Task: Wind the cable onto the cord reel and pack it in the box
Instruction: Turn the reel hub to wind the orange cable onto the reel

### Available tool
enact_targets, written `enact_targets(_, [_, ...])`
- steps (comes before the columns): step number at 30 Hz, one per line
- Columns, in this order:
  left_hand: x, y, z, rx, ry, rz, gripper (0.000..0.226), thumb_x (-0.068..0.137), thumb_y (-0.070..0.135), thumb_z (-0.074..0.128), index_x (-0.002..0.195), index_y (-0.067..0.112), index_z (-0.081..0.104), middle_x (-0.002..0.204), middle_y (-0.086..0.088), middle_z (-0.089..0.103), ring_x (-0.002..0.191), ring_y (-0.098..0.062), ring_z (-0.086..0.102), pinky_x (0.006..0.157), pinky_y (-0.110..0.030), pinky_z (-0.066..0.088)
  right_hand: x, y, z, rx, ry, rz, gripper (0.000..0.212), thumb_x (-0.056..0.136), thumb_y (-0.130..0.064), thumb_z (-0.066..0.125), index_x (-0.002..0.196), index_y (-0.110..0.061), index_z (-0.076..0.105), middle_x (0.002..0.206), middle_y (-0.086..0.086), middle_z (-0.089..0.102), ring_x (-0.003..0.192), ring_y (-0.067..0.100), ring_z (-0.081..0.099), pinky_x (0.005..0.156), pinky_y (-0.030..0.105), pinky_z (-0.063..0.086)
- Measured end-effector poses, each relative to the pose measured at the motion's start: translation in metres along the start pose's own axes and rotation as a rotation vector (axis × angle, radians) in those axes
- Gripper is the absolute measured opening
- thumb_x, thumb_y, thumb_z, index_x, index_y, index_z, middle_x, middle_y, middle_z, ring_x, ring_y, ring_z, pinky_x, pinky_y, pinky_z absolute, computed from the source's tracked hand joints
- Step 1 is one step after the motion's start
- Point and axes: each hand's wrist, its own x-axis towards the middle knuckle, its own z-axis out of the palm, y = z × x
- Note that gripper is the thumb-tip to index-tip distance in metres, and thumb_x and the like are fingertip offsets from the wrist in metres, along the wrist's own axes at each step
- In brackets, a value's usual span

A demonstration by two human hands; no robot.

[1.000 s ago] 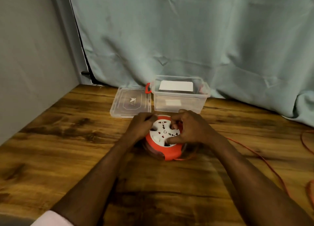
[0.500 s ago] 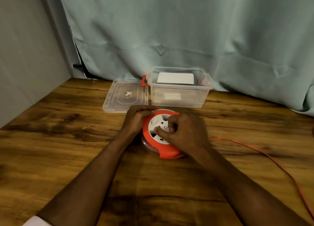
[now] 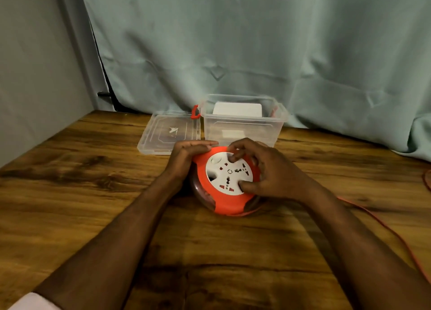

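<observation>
Head view: the cord reel [image 3: 227, 181], orange with a white socket face, sits near the middle of the wooden table [image 3: 70, 193]. The left hand [image 3: 186, 157] grips the reel's rim at about 10 o'clock, fingers curled over the orange edge. The right hand [image 3: 268, 169] lies over the reel's 3 o'clock side, fingertips and thumb bent onto the white face, holding it and hiding part of the rim there.

The orange cable [image 3: 384, 225] leaves the reel low at about 4 o'clock and trails along the table toward the right edge of the picture; another loop of it shows at the far right, near 3 o'clock. The right forearm crosses over its start.

At 12 o'clock from the reel, just beside it, stands the clear plastic box [image 3: 242, 125], open, with a white card inside and a red latch at its left end. Its clear lid [image 3: 169, 133] lies flat at about 11 o'clock, touching the box's left side. A pale green curtain [image 3: 256, 48] hangs behind the table; a grey wall [image 3: 35, 64] closes the left.
</observation>
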Motion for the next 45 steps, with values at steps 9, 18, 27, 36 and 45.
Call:
enact_targets(9, [0.0, -0.003, 0.005, -0.008, 0.067, 0.028, 0.023, 0.089, 0.003, 0.059, 0.105, 0.002, 0.075, 0.101, -0.018, 0.076, 0.091, -0.035, 0.072, 0.072, -0.036, 0.058, -0.001, -0.006, 0.01, -0.082, 0.168, 0.069, 0.056, 0.059, -0.06, 0.084, 0.096, -0.034, 0.051, 0.094, -0.015, 0.068, 0.091, 0.008, 0.065, 0.068, 0.039, 0.059])
enact_targets(18, [0.0, -0.006, 0.005, -0.001, 0.107, 0.077, 0.024, 0.089, 0.001, 0.059, 0.106, -0.001, 0.074, 0.103, -0.018, 0.076, 0.091, -0.035, 0.073, 0.075, -0.039, 0.061, 0.008, -0.035, 0.04, -0.224, 0.362, 0.33, 0.063, 0.07, -0.076, 0.07, 0.048, -0.019, 0.055, 0.083, -0.002, 0.078, 0.072, 0.012, 0.067, 0.079, 0.038, 0.058])
enact_targets(27, [0.0, -0.005, 0.006, 0.005, 0.091, 0.096, 0.023, 0.087, -0.001, 0.058, 0.103, -0.002, 0.075, 0.103, -0.016, 0.076, 0.09, -0.03, 0.072, 0.071, -0.031, 0.059, -0.002, -0.013, 0.006, -0.061, 0.191, -0.037, 0.036, 0.074, -0.017, 0.08, 0.102, -0.024, 0.059, 0.09, -0.019, 0.068, 0.066, -0.01, 0.06, 0.048, 0.012, 0.042])
enact_targets(36, [0.001, -0.006, 0.005, 0.019, 0.074, 0.115, 0.023, 0.088, -0.001, 0.058, 0.103, -0.001, 0.076, 0.102, -0.018, 0.076, 0.089, -0.032, 0.072, 0.073, -0.036, 0.06, -0.003, -0.004, -0.004, -0.094, 0.066, -0.038, 0.06, 0.072, -0.028, 0.087, 0.119, -0.027, 0.05, 0.122, -0.016, 0.068, 0.074, -0.018, 0.059, 0.053, 0.011, 0.047])
enact_targets(45, [0.003, -0.008, 0.003, 0.022, 0.082, 0.161, 0.024, 0.089, -0.002, 0.057, 0.107, -0.005, 0.073, 0.103, -0.02, 0.076, 0.089, -0.033, 0.073, 0.076, -0.039, 0.06, -0.003, -0.015, 0.021, -0.262, 0.234, 0.029, 0.053, 0.062, -0.069, 0.072, 0.089, -0.033, 0.046, 0.077, -0.014, 0.06, 0.07, 0.007, 0.06, 0.056, 0.03, 0.048])
